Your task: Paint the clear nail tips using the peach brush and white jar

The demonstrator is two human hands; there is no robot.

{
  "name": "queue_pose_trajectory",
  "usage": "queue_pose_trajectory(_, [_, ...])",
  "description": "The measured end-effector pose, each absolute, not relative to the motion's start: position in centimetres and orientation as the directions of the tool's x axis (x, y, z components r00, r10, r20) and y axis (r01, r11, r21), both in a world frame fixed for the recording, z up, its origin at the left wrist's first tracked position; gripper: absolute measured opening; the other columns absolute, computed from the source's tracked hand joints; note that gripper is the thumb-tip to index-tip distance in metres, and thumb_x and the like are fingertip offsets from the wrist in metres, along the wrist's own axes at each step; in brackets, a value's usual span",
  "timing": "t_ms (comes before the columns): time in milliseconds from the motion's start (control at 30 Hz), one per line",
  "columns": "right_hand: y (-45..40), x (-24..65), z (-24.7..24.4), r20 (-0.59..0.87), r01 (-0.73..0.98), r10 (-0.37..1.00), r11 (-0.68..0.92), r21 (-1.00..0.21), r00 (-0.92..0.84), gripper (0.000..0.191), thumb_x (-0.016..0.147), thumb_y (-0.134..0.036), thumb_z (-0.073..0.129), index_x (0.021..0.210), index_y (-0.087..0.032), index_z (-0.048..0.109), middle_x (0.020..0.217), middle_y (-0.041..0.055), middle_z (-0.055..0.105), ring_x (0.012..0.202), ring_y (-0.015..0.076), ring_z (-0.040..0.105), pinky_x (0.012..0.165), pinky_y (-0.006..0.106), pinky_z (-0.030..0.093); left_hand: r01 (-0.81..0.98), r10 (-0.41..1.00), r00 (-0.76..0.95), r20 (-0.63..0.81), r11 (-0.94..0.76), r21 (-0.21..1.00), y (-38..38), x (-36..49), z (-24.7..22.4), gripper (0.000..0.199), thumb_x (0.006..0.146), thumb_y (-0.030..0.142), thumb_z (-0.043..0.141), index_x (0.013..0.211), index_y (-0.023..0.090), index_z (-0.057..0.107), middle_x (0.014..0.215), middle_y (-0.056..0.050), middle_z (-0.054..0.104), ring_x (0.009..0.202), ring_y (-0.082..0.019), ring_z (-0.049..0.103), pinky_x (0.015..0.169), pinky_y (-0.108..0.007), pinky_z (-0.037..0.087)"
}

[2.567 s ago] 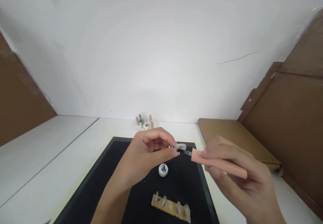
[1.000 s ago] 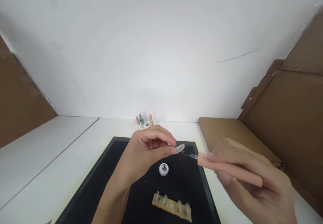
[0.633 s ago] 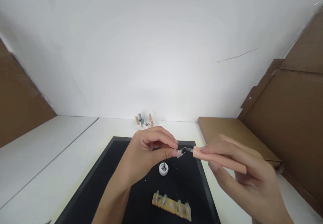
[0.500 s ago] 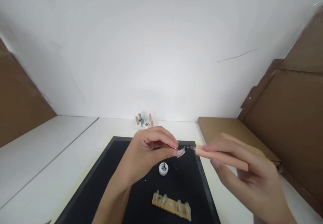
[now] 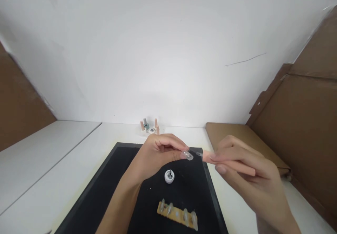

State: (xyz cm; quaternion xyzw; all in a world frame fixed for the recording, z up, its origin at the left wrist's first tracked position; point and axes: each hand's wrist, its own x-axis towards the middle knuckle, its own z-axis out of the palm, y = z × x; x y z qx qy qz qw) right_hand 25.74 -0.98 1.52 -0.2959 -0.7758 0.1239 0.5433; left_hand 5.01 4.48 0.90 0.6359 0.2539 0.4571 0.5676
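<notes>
A left hand (image 5: 158,155) pinches a clear false nail tip (image 5: 187,155) between thumb and fingertips, holding it in the air above a black mat (image 5: 105,188), while the right hand (image 5: 244,177) closes its grip on the peach handle of a fine brush (image 5: 226,163), its dark bristle end just beside the nail tip, touching or nearly so. The stroke looks best done with the nail tip held steady and the brush laid lightly along its length, the right hand's little fingers free to brace. Directly below the left grip sits a small open white pot (image 5: 169,176) of dark gel; nearer the person lies a tan holder strip (image 5: 177,214) carrying several clear nail tips (image 5: 184,215) upright. Beyond the hands, at the far edge of the white surface (image 5: 47,177), stands a cluster of small polish bottles (image 5: 149,125). To the right of the brush hand lie flat cardboard sheets (image 5: 237,139), well apart from the work. Nothing stands between brush and nail; the pot beneath could be nudged by a dropped wrist.
</notes>
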Motion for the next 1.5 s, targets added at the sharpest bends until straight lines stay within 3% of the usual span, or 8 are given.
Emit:
queue_pose_trajectory(200, [-1.2, 25.2, 1.7, 0.786, 0.409, 0.592, 0.771, -0.488, -0.177, 0.017, 0.085, -0.012, 0.063, 0.097, -0.024, 0.064, 0.077, -0.0023, 0.062, 0.066, 0.0102, 0.056, 0.055, 0.021, 0.045, -0.193, 0.823, 0.474, 0.313, -0.25, 0.949, 4.5, 4.9, 1.0, 0.019, 0.074, 0.004, 0.075, 0.076, 0.021, 0.08, 0.081, -0.002, 0.076, 0.075, -0.013, 0.07, 0.069, -0.02, 0.057])
queue_pose_trajectory(867, [-1.1, 25.9, 2.2, 0.748, 0.377, 0.587, 0.798, -0.47, -0.31, 0.022, 0.081, -0.003, 0.059, 0.091, -0.02, 0.068, 0.07, -0.0009, 0.063, 0.062, 0.009, 0.058, 0.052, 0.019, 0.048, -0.169, 0.842, 0.441, 0.312, -0.263, 0.95, 4.7, 5.0, 1.0, 0.017, 0.078, 0.007, 0.072, 0.081, 0.021, 0.081, 0.078, -0.001, 0.073, 0.068, -0.009, 0.065, 0.066, -0.017, 0.052])
queue_pose_trajectory(1133, [-1.1, 25.8, 1.1, 0.795, 0.388, 0.543, 0.817, -0.426, -0.271, 0.029, 0.086, -0.009, 0.062, 0.11, -0.024, 0.065, 0.085, 0.0015, 0.064, 0.074, 0.0131, 0.056, 0.061, 0.024, 0.049, -0.158, 0.84, 0.457, 0.292, -0.246, 0.956, 4.5, 5.0, 0.9, 0.013, 0.076, 0.008, 0.074, 0.076, 0.019, 0.08, 0.074, -0.001, 0.072, 0.069, -0.01, 0.064, 0.065, -0.018, 0.051])
queue_pose_trajectory(1500, [-1.4, 25.4, 2.1, 0.757, 0.355, 0.56, 0.82, -0.449, -0.335, 0.018, 0.085, -0.006, 0.058, 0.096, -0.018, 0.065, 0.075, -0.0003, 0.063, 0.064, 0.0087, 0.056, 0.053, 0.019, 0.047, -0.19, 0.847, 0.433, 0.308, -0.248, 0.95, 4.5, 5.5, 1.2, 0.013, 0.076, 0.009, 0.073, 0.077, 0.02, 0.08, 0.072, -0.001, 0.07, 0.062, -0.008, 0.061, 0.06, -0.017, 0.05])
